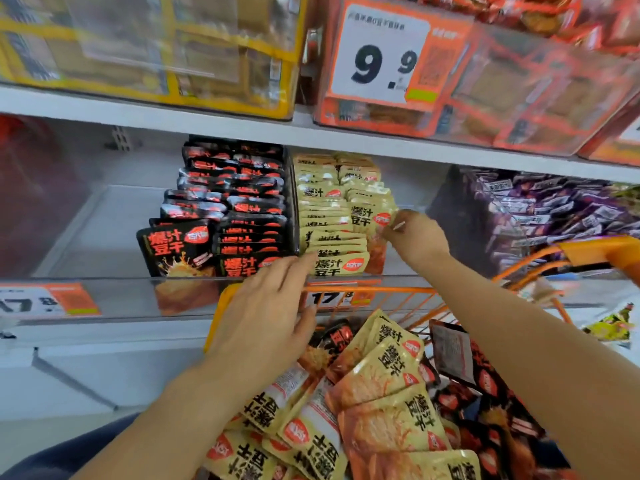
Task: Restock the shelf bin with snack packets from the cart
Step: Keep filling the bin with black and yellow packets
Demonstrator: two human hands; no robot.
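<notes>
The clear shelf bin [114, 296] on the middle shelf holds upright rows of black snack packets [225, 202] on the left and yellow snack packets [329, 202] on the right. My right hand [415, 233] pinches a yellow packet [370, 216] at the right end of the yellow rows. My left hand [266, 306] hovers with fingers spread, fingertips touching the front yellow packet [339, 265], holding nothing. Below, the orange cart [367, 292] is piled with loose yellow packets [381, 393] and black packets [485, 393].
The left part of the bin shows bare floor. Purple packets [540, 209] fill the neighbouring bin on the right. Boxes in yellow [149, 46] and orange [519, 91] wrap sit on the upper shelf with a 9.9 price card [381, 57]. Price tags reading 17.8 hang on the bin front.
</notes>
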